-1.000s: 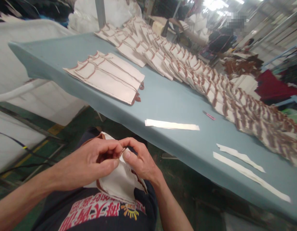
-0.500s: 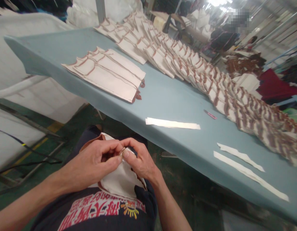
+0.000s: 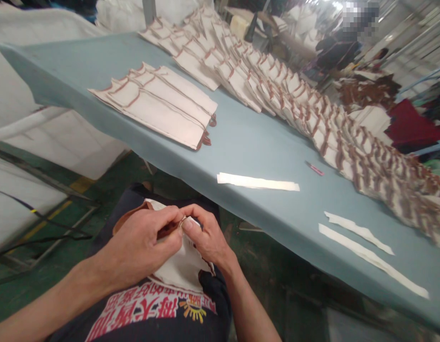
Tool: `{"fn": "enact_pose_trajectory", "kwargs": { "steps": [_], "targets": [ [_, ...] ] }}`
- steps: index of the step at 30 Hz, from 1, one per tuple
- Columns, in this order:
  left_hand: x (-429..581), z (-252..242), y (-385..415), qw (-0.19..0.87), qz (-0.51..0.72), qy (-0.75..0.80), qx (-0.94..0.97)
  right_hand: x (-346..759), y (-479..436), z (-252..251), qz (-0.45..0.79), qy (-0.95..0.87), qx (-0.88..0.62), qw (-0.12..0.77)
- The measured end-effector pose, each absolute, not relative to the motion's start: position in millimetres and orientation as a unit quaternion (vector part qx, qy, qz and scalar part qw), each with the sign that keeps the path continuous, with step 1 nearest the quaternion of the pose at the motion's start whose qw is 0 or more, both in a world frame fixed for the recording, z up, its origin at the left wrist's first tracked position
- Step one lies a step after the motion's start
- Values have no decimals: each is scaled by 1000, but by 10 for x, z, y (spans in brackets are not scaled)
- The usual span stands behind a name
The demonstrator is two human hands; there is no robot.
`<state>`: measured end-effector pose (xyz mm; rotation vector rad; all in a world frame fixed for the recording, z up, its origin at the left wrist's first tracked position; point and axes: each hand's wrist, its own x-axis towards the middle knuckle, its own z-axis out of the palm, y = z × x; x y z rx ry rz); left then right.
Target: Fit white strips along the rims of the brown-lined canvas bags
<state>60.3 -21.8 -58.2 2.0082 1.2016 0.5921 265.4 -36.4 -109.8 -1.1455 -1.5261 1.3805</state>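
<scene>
On my lap lies a white fabric piece (image 3: 179,268) with brown edging, partly covered by my hands. My left hand (image 3: 147,237) is closed, its thumb and fingers pinching the piece's edge. Fingertip to fingertip with it, my right hand (image 3: 205,232) pinches the same edge from the other side. A brown part (image 3: 129,216) of the piece shows beyond my left hand. The exact spot between the fingertips is too small to make out.
A blue-covered table (image 3: 255,142) runs across in front of me. On it lie a few white panels (image 3: 159,104), a stack of white strips (image 3: 259,182), two loose strips (image 3: 369,259), a small pink tool (image 3: 315,168) and long rows of brown-edged pieces (image 3: 277,85). A person (image 3: 337,47) is in the background.
Both hands keep their pinch on the fabric piece, and my left hand has turned slightly. More of the brown part shows beside it. The view has shifted a little.
</scene>
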Motion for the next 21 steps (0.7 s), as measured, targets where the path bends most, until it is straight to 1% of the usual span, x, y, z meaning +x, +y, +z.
{"fn": "enact_pose_trajectory", "kwargs": {
  "steps": [4, 13, 19, 21],
  "targets": [
    [609, -592, -232, 334, 223, 476, 782, 2639, -356, -1099, 543, -594, -452, 385],
    [624, -761, -318, 236, 247, 485, 805, 2615, -363, -1051, 539, -593, -471, 369],
    [636, -814, -316, 200, 260, 477, 816, 2575, -388, -1049, 524, -596, -478, 376],
    [638, -799, -296, 210, 269, 476, 811, 2565, -396, -1051, 512, -602, -484, 376]
  ]
}}
